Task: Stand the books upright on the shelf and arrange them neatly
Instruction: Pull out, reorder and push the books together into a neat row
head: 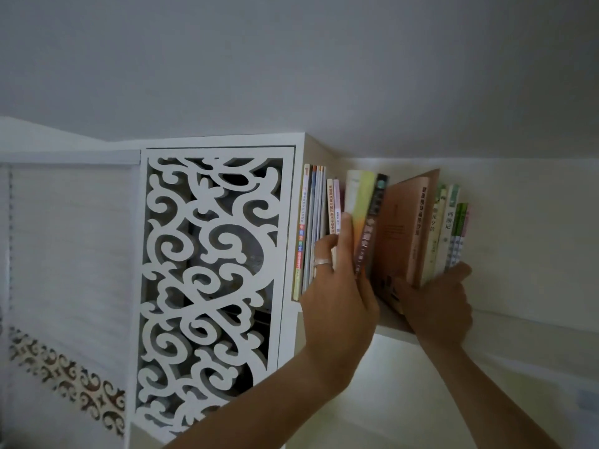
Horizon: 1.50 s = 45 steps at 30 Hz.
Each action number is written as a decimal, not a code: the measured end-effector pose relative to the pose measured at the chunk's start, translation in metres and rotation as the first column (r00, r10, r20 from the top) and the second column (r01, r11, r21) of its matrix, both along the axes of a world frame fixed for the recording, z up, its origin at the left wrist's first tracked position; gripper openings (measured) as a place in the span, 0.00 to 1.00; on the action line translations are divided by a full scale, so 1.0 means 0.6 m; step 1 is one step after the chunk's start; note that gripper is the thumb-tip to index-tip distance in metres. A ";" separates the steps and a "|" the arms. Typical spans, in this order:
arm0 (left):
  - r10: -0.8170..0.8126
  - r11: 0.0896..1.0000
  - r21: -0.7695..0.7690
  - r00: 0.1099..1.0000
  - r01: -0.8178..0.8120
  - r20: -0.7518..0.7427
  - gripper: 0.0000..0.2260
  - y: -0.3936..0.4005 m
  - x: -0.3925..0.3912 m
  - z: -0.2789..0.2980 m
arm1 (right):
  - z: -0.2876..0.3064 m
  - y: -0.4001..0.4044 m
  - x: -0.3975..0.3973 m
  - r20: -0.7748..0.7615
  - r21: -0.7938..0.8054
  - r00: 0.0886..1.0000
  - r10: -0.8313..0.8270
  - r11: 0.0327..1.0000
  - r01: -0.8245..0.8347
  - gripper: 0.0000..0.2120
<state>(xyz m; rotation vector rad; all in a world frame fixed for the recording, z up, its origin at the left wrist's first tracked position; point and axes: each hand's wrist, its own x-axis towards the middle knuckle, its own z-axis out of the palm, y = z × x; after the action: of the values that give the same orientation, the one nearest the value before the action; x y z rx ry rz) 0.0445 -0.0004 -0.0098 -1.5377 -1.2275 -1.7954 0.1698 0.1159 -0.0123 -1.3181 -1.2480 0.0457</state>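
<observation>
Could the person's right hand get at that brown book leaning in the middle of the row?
Probably yes. The right hand is already at the foot of the brown book, with nothing between them. The left hand is busy with the yellow-green book further left, so it leaves the way free.

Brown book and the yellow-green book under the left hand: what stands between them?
Head view: one dark-spined book stands between the brown book and the yellow-green book held by the left hand.

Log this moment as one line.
left hand grips yellow-green book | right hand steadies brown book | books leaning
</observation>
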 end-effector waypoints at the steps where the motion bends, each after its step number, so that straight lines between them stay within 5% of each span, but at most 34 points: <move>1: 0.001 0.999 0.038 0.999 0.000 -0.047 0.30 -0.010 0.002 0.001 | 0.001 -0.001 0.000 -0.006 -0.001 1.000 0.003 1.000 -0.003 0.40; 4: -0.047 0.991 0.120 0.992 0.060 -0.115 0.24 -0.036 0.014 0.012 | 0.003 -0.004 -0.001 -0.013 0.005 1.000 -0.002 1.000 0.002 0.39; 9: -0.158 0.969 0.182 0.985 0.168 -0.067 0.27 -0.036 0.032 0.026 | 0.002 -0.008 -0.003 -0.010 0.021 1.000 -0.015 1.000 0.015 0.41; 19: -0.076 0.993 -0.069 0.962 0.097 0.264 0.23 0.132 0.013 0.004 | -0.003 -0.002 0.008 0.008 0.007 0.998 0.062 0.998 -0.062 0.44; 24: 0.125 0.992 -0.030 0.986 -0.122 0.111 0.29 0.179 0.013 0.002 | -0.003 0.001 0.010 0.041 0.015 0.999 0.035 0.999 -0.036 0.42; 30: 0.193 0.981 -0.026 0.979 -0.192 0.071 0.31 0.222 -0.001 0.000 | -0.005 0.005 0.013 0.080 0.026 0.995 0.056 0.998 -0.058 0.44; 36: 0.289 0.952 -0.069 0.950 -0.298 -0.119 0.30 0.249 -0.014 0.004 | -0.009 0.013 0.017 0.155 0.019 0.979 0.132 0.990 -0.137 0.48; 45: 0.225 0.973 -0.040 0.971 -0.229 -0.081 0.26 0.243 -0.037 -0.003 | -0.003 0.023 0.030 0.330 -0.123 0.893 0.305 0.952 -0.280 0.48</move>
<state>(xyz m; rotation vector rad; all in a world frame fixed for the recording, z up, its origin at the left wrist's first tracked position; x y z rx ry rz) 0.0224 0.1456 -0.0113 -1.4141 -1.3592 -1.5574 0.1876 0.1295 -0.0141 -1.2209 -1.7566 0.0758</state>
